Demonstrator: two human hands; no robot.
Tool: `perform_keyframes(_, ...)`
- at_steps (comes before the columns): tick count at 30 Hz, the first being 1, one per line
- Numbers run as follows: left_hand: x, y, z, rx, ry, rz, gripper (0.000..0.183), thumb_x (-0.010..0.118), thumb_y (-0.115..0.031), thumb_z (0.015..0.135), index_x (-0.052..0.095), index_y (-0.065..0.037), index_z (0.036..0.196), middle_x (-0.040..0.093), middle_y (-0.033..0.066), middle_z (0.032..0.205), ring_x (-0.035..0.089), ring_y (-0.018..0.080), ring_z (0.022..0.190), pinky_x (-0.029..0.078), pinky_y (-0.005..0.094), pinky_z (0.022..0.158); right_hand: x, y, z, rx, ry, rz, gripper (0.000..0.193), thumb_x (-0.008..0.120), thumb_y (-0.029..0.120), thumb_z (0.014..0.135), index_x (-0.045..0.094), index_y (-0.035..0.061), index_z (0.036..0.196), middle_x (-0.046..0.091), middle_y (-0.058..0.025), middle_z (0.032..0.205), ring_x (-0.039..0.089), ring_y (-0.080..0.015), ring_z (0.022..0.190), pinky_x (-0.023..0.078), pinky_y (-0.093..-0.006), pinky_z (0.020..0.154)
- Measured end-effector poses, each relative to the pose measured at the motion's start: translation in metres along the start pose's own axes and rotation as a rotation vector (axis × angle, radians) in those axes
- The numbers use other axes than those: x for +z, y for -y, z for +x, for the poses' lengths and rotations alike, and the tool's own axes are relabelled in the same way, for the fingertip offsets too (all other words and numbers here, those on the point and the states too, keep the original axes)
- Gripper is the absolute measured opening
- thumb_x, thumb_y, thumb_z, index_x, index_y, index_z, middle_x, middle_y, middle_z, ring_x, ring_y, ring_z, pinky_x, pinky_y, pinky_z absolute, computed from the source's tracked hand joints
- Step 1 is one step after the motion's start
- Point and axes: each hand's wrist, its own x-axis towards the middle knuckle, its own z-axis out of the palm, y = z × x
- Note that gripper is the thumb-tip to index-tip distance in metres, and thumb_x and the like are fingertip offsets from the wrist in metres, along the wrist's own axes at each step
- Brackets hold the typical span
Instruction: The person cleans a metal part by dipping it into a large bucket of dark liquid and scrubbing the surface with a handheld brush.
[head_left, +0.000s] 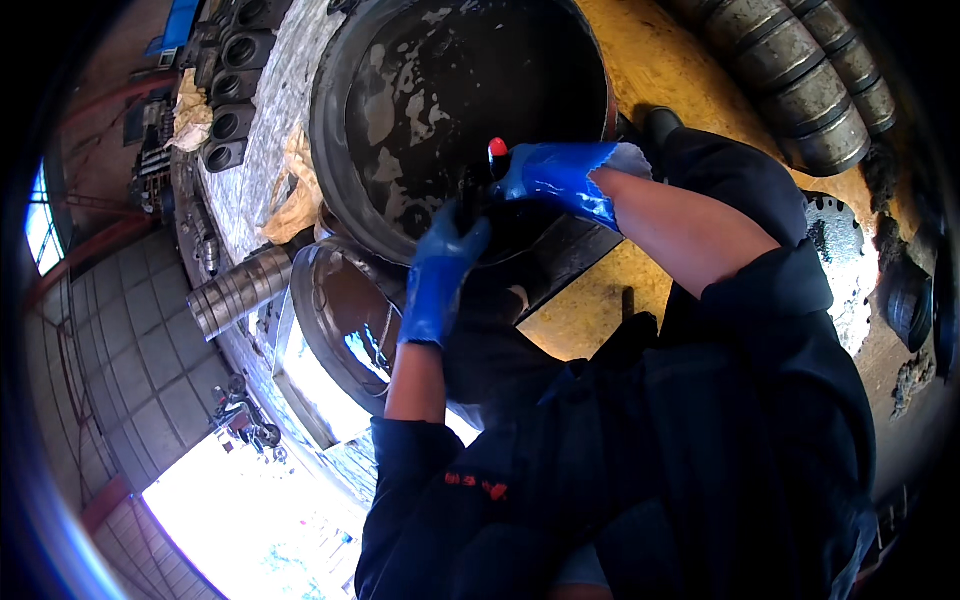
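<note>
Both of my hands wear blue rubber gloves and meet over the near side of a large round tub (330, 130) of dark liquid with foamy patches. My right hand (530, 172) is closed around a red-ended handle (497, 148); the rest of that tool is lost in the dark. Just below and to the left, my left hand (450, 245) has its fingers closed at a dark object between the hands. What that object is, I cannot make out against the black liquid.
Left of the tub lie a crumpled tan cloth (295, 195), a ribbed metal cylinder (240, 290) and a smaller round basin (335, 330). Several block-like metal parts with round holes (235, 85) line the far left. Large ribbed cylinders (800, 90) lie on the yellow floor (640, 70) at the upper right.
</note>
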Motion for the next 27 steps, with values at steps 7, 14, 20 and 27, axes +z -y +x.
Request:
perform_keyframes(7,0.024,-0.026,-0.013,-0.064,-0.081,0.111,0.047,0.051,-0.026,0.094,0.044,-0.01,0.137,0.062,0.0213,0.118,0.057,0.0404,0.113,0.046,0.0431,0.093,0.003,0.018,0.001,0.15,0.015,-0.122,0.04,0.071,0.037,0.073,0.072,0.0061,0.097,0.069,-0.0173,0.087,0.067,-0.0292,0.083,0.051,-0.0369,0.075)
perform_keyframes(14,0.019,-0.022,0.025,-0.024,-0.222,0.012,0.043,0.048,-0.037,0.093,0.053,-0.009,0.126,0.065,0.0275,0.101,0.062,0.0446,0.097,0.049,0.0507,0.08,-0.015,0.013,0.002,0.144,-0.179,0.026,0.04,0.071,0.038,0.074,0.071,0.0075,0.1,0.07,-0.0168,0.091,0.067,-0.0294,0.086,0.051,-0.037,0.077)
perform_keyframes(20,-0.019,-0.052,0.016,-0.019,-0.156,-0.146,0.047,0.056,-0.036,0.092,0.059,0.002,0.12,0.066,0.0178,0.099,0.063,0.0256,0.093,0.046,0.0369,0.085,-0.012,0.023,0.002,0.131,-0.098,-0.137,0.039,0.068,0.041,0.08,0.069,0.0138,0.109,0.069,-0.0147,0.1,0.066,-0.0265,0.094,0.049,-0.0363,0.083)
perform_keyframes(27,-0.05,-0.006,0.073,-0.2,0.212,-0.377,0.038,0.056,-0.024,0.093,0.059,-0.001,0.123,0.065,0.0117,0.104,0.062,0.0217,0.088,0.048,0.0294,0.08,-0.01,0.036,0.007,-0.282,-0.381,-0.667,0.031,0.067,0.038,0.082,0.071,0.0132,0.099,0.071,-0.0093,0.09,0.068,-0.0232,0.087,0.052,-0.0354,0.08)
